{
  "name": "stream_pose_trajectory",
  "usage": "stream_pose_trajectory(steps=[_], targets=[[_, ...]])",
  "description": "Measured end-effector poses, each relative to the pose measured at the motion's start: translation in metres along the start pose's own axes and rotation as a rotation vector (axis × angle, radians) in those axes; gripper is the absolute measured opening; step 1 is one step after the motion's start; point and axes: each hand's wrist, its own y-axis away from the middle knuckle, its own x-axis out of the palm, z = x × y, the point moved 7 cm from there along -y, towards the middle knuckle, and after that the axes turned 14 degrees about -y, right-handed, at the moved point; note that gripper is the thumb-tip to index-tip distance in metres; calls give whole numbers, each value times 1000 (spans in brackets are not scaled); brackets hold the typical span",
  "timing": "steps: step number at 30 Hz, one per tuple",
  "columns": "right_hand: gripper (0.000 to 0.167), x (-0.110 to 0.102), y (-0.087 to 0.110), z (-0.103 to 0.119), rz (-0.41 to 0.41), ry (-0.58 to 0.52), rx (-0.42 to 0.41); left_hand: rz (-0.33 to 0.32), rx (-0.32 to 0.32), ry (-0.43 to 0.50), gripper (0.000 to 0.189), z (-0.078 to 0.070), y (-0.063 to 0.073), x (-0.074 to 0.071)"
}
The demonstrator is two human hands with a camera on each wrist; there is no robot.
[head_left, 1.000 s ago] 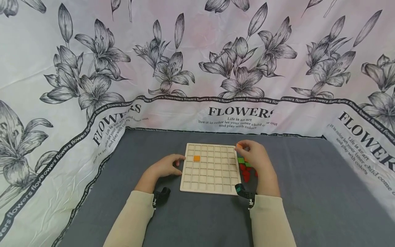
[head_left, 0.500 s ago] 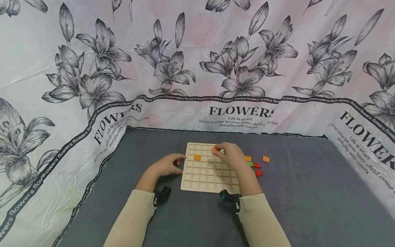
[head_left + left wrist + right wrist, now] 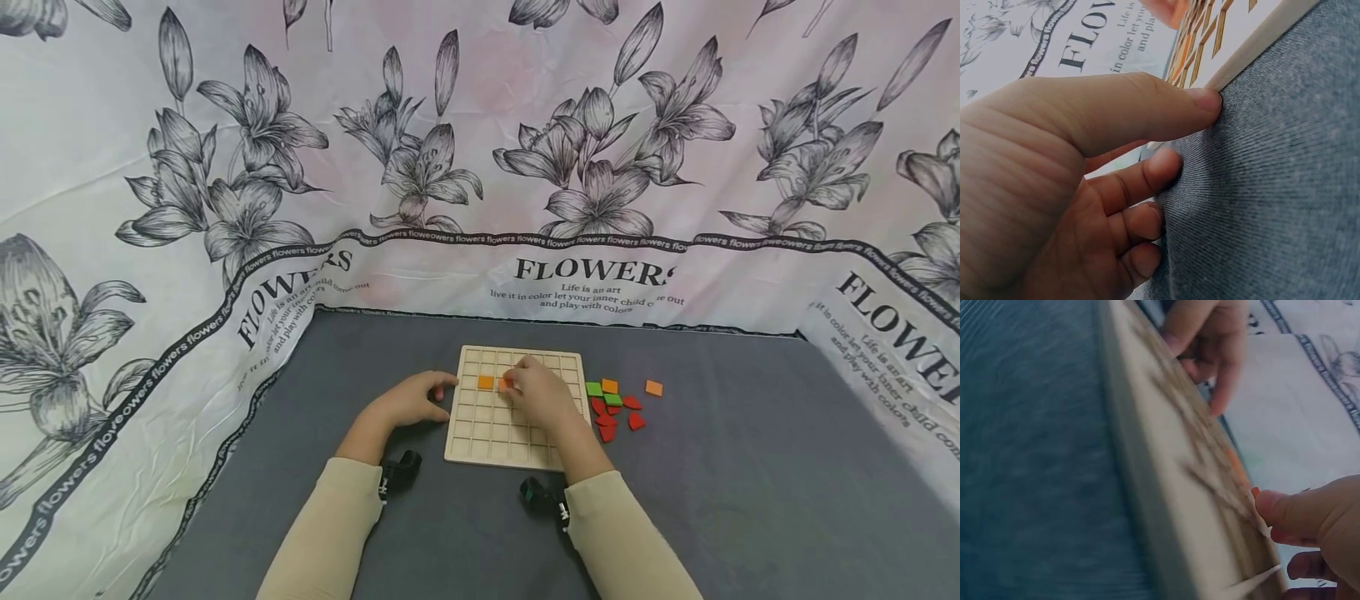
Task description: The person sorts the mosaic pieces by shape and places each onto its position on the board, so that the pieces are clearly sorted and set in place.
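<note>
A square wooden grid board lies on the grey cloth, with one orange square tile in a cell of its upper left part. Between thumb and fingers my right hand pinches another orange square tile, low over the board just right of the first. The right wrist view shows only a small orange bit of this tile at the thumb tip. My left hand rests at the board's left edge. In the left wrist view its thumb touches the side of the board, the other fingers loosely bent.
Right of the board lie loose pieces: green squares, orange squares and several red pieces, some touching or overlapping. A white flower-print cloth stands behind and at the sides of the grey surface.
My right hand has carried the orange tile from beyond the board's right edge leftward over the board, down beside the first orange tile. The left hand stays at the left edge.
</note>
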Motion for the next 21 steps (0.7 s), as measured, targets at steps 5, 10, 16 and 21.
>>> stream_pose_trajectory(steps=[5,10,16,21], targets=[[30,4,2,-9,-53,-65,68,-9,-9,-1,62,0,0,0],[20,2,2,-14,-151,-115,119,-15,-14,-3,61,0,0,0],[23,4,2,-12,-146,-68,142,-15,-12,5,60,-1,0,-1],[27,2,3,-7,-61,-38,89,-8,-16,11,61,-1,-1,1]])
